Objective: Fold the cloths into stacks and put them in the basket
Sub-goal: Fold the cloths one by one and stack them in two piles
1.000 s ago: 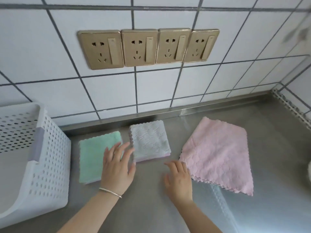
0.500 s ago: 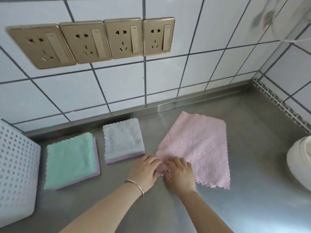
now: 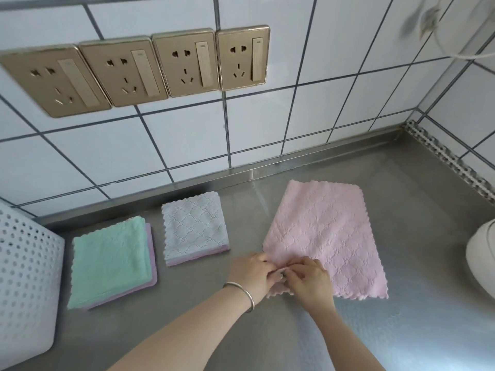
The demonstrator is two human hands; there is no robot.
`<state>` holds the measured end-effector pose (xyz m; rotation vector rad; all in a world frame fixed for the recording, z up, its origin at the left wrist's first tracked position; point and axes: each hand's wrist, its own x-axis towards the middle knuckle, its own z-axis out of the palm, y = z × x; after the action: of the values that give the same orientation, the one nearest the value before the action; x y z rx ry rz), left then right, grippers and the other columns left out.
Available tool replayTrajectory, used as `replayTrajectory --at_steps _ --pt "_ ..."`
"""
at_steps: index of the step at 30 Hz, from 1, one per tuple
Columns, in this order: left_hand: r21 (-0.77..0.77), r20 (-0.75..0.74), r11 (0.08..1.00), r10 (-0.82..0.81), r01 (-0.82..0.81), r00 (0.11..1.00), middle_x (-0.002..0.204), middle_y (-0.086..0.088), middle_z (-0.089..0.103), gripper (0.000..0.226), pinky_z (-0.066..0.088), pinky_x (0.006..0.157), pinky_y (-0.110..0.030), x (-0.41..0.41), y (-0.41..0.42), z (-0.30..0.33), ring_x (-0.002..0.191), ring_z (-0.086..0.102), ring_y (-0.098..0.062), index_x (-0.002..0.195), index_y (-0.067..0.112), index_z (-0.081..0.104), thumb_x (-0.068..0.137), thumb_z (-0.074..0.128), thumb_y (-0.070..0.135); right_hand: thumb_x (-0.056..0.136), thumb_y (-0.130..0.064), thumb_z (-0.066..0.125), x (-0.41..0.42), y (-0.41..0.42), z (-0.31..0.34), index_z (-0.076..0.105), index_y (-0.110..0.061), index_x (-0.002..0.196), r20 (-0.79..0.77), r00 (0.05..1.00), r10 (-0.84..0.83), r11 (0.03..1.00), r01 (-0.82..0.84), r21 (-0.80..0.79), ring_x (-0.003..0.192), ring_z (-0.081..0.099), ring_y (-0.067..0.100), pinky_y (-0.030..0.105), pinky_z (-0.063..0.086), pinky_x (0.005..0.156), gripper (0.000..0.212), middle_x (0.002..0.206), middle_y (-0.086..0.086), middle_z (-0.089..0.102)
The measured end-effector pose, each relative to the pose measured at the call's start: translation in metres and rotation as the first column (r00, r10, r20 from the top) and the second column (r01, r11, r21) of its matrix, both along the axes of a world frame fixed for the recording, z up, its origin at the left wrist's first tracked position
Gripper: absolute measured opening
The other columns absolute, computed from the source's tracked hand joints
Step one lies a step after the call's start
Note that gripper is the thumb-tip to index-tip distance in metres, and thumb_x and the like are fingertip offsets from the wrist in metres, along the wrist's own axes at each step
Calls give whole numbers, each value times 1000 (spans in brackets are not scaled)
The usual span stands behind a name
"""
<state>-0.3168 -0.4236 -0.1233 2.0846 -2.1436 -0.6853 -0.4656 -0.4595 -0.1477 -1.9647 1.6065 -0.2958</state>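
A pink cloth (image 3: 324, 231) lies spread flat on the steel counter. My left hand (image 3: 251, 271) and my right hand (image 3: 308, 282) meet at its near left corner, and both pinch the scalloped edge there. To the left sit two folded stacks: a grey cloth over a purple one (image 3: 194, 227), and a green cloth over a purple one (image 3: 112, 259). The white perforated basket (image 3: 24, 285) stands at the far left, only its side wall in view.
The steel counter (image 3: 401, 330) ends at a tiled wall with a row of gold sockets (image 3: 184, 62). A white rounded object (image 3: 482, 261) sits at the right edge. A perforated strip (image 3: 450, 162) runs along the right wall.
Both hands left the folded stacks and came together at the pink cloth's near left corner, which they now pinch. The view shifted right, so the basket slid to the edge.
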Motion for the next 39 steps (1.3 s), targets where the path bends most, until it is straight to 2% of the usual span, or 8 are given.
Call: replayTrajectory --at_steps 2,6,9,12,15,21,32,39 --pt "30 36 999 22 -23 999 115 3 62 52 46 82 -35 -4 0 2 106 55 -24 108 24 65 87 26 51 82 -24 56 -2 -2 5 75 -19 79 -12 1000 2 1000 -2 -21 88 55 20 35 44 78 20 89 -9 67" --pt "-5 -137 977 212 -215 968 117 -1 63 28 43 83 -31 -14 -8 21 108 55 -26 109 24 64 90 44 24 79 -29 48 -8 -1 16 70 -20 66 -59 996 73 897 -92 -433 62 61 20 28 40 57 27 65 -9 66" --pt "-44 -311 943 300 -329 902 110 -8 68 27 46 81 -33 -17 -18 43 101 61 -29 106 20 65 90 44 14 65 -10 74 -18 -16 32 69 -19 71 -196 976 93 822 -187 -538 58 59 20 29 43 56 11 62 -7 65" --pt "-123 -399 908 324 -400 858 105 -7 70 28 43 74 -29 -15 -29 72 94 62 -29 107 19 64 90 43 11 45 16 74 -41 -37 54 68 -15 66 -211 975 -70 832 -60 -552 51 57 25 27 34 57 38 55 -2 62" --pt "-236 -437 878 288 -417 852 103 -6 69 27 42 71 -29 -5 -42 112 92 61 -28 105 19 64 89 43 10 51 18 68 -59 -60 91 68 -11 75 -128 969 -212 805 99 -585 55 58 31 29 33 59 37 60 6 64" --pt "-431 -449 762 284 -484 847 94 -9 71 20 48 71 -34 46 -28 196 84 62 -30 101 14 62 91 44 13 88 -7 53 -58 -72 179 60 -12 105 168 963 -212 885 262 -385 78 57 31 34 44 65 19 80 3 58" --pt "-442 -339 646 522 -623 783 102 -12 67 24 42 79 -31 163 95 250 95 60 -31 109 12 61 95 44 22 89 -21 56 39 -18 262 65 -20 85 294 946 136 953 -44 -299 64 50 22 28 38 55 10 68 1 57" --pt "-359 -449 612 550 -705 705 100 -15 64 21 49 92 -43 194 194 248 99 61 -33 108 9 61 94 47 18 93 -12 49 72 43 266 44 -21 56 386 872 300 944 -213 -252 52 30 13 20 22 46 38 52 -3 35"
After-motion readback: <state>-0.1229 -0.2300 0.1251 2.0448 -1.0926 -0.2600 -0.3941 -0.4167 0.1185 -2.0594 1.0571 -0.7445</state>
